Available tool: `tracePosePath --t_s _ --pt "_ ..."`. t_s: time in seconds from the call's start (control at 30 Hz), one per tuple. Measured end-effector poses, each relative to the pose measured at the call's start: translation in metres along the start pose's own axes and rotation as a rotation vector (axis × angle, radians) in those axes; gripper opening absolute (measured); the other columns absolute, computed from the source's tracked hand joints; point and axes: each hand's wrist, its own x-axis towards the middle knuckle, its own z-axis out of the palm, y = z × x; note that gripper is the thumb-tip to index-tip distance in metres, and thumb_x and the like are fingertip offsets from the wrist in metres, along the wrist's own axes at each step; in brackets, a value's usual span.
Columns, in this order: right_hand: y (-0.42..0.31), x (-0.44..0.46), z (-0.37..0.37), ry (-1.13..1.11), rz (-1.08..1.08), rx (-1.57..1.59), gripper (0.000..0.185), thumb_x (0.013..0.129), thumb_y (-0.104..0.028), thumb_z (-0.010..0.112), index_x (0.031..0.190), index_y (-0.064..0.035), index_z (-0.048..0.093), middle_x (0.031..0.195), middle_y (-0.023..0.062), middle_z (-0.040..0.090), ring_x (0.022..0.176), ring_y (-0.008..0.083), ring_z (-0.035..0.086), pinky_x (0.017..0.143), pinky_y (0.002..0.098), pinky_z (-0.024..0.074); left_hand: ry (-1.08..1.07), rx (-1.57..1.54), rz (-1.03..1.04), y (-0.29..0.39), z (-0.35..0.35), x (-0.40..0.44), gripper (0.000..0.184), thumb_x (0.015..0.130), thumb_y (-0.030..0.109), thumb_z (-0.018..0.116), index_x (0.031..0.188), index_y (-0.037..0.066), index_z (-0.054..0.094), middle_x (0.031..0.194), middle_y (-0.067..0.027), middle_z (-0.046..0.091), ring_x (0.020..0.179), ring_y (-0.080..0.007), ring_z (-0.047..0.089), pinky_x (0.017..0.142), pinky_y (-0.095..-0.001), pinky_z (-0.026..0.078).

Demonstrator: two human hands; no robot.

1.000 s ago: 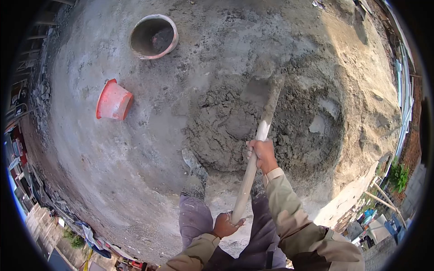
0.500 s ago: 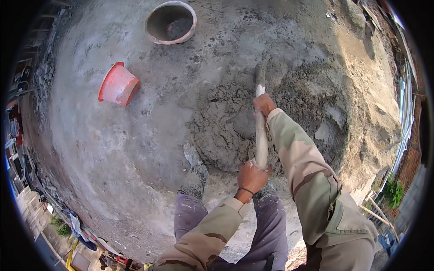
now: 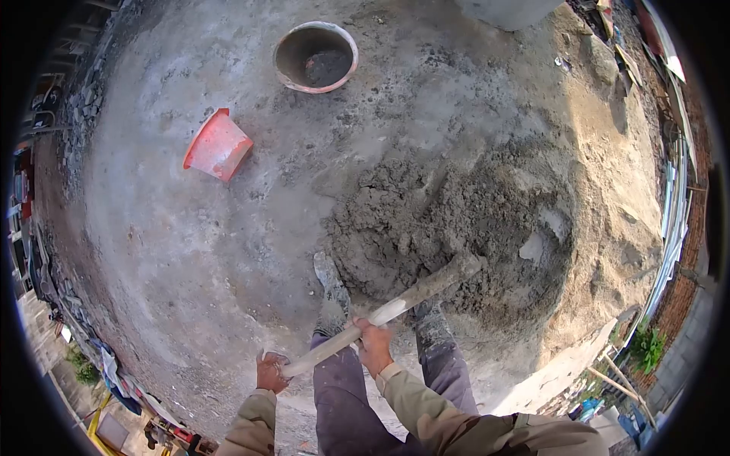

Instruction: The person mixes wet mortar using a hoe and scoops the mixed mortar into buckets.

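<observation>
Both of my hands are closed round the pale wooden handle of a mortar-caked hoe (image 3: 403, 302). My left hand (image 3: 271, 371) grips the butt end, out beside my left leg. Farther up the shaft, in front of my knees, my right hand (image 3: 372, 346) is wrapped round it. The handle slants up to the right across my legs. Its far end rests at the near side of a heap of wet grey mortar (image 3: 449, 213), and the blade is hidden there. The mortar is lumpy, with a smoother hollow on its left part.
A round tub (image 3: 316, 85) with grey residue inside stands beyond the heap. To the left a red bucket (image 3: 218, 144) lies tipped on its side. Dry sand (image 3: 604, 205) banks up on the right. My mortar-covered boots (image 3: 331, 289) stand at the heap's near edge.
The handle has swung from nearly upright in view to a diagonal. Both hands have moved down and left, and the hoe's far end has come nearer to me.
</observation>
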Motion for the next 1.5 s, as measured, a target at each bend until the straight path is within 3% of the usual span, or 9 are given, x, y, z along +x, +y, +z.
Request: tracePosePath --t_s 0.3,0.37,0.5,0.7,0.93,1.07,1.2,1.4,1.5 --pt "-0.048 -0.039 0.025 -0.259 -0.309 -0.35 0.027 0.079 0.006 0.074 0.099 -0.0021 0.058 0.098 0.0112 0.069 0.099 0.0209 0.066 0.089 0.0352 0.0527 -0.138 -0.127 -0.058 -0.023 0.047 0.122 0.056 0.062 0.023 0.084 0.115 0.012 0.069 0.128 -0.0016 0.065 0.14 -0.0286 0.039 0.119 -0.0669 0.012" --pt "-0.103 -0.01 0.046 -0.314 -0.375 -0.225 0.026 0.08 0.009 0.071 0.097 -0.0017 0.055 0.092 0.0113 0.067 0.094 0.0258 0.07 0.088 0.0398 0.0546 -0.067 -0.021 0.175 0.02 0.029 0.182 0.034 0.069 0.024 0.078 0.1 0.011 0.072 0.121 -0.0065 0.069 0.137 -0.0312 0.044 0.119 -0.064 0.012" --pt "-0.228 0.069 0.112 -0.167 -0.512 -0.094 0.016 0.087 0.0 0.067 0.093 -0.0018 0.053 0.069 0.0054 0.052 0.056 0.02 0.055 0.054 0.0388 0.0536 -0.269 -0.3 0.19 0.113 0.008 0.265 0.034 0.077 0.033 0.074 0.098 0.006 0.07 0.103 -0.0155 0.072 0.102 -0.033 0.067 0.09 -0.044 0.053" --pt "-0.339 0.231 0.174 -0.053 -0.622 -0.516 0.032 0.093 -0.022 0.066 0.104 0.0039 0.051 0.071 0.0082 0.055 0.053 0.0207 0.057 0.048 0.0377 0.0495 -0.037 -0.543 -0.082 0.253 -0.032 0.366 0.051 0.083 0.041 0.07 0.097 -0.008 0.066 0.093 -0.0267 0.069 0.089 -0.0434 0.067 0.079 -0.0457 0.054" --pt "-0.178 0.211 0.098 0.015 -0.294 -1.231 0.027 0.089 -0.006 0.055 0.102 0.0178 0.058 0.08 0.0228 0.064 0.062 0.038 0.068 0.05 0.0489 0.0557 -0.213 -0.787 -0.477 0.283 0.005 0.185 0.046 0.086 0.036 0.07 0.095 -0.008 0.066 0.078 -0.0222 0.069 0.069 -0.0329 0.069 0.069 -0.0412 0.055" --pt "-0.156 0.145 0.055 -0.037 -0.08 -1.03 0.026 0.087 -0.005 0.06 0.101 0.0169 0.059 0.072 0.0226 0.062 0.06 0.0346 0.067 0.048 0.0492 0.0515 -0.361 -0.699 -0.234 0.304 -0.02 0.141 0.041 0.087 0.033 0.07 0.092 -0.007 0.065 0.064 -0.016 0.066 0.056 -0.0249 0.067 0.064 -0.0385 0.054" --pt "-0.176 0.064 0.037 -0.009 0.072 -0.781 0.022 0.092 -0.011 0.063 0.101 0.0002 0.047 0.071 0.0082 0.048 0.05 0.0224 0.053 0.042 0.0422 0.045 -0.391 -0.663 -0.19 0.344 -0.117 0.097 0.056 0.085 0.041 0.07 0.104 -0.011 0.059 0.089 -0.027 0.068 0.083 -0.041 0.069 0.078 -0.044 0.054" --pt "-0.138 -0.047 0.041 0.028 0.207 0.03 0.019 0.085 -0.012 0.064 0.099 -0.0071 0.052 0.071 0.0055 0.048 0.051 0.0199 0.048 0.047 0.039 0.0454 -0.582 -0.56 -0.009 0.206 -0.183 -0.032 0.051 0.085 0.037 0.071 0.114 -0.003 0.059 0.098 -0.0251 0.068 0.09 -0.0417 0.067 0.078 -0.0467 0.054" --pt "-0.08 -0.028 0.061 0.185 -0.066 0.142 0.013 0.083 -0.012 0.061 0.093 -0.0089 0.054 0.068 0.004 0.048 0.053 0.0195 0.046 0.052 0.0395 0.0436 -0.339 -0.291 0.231 0.047 -0.119 -0.029 0.051 0.079 0.035 0.075 0.117 0.004 0.063 0.101 -0.0147 0.071 0.093 -0.0328 0.067 0.086 -0.0429 0.051"
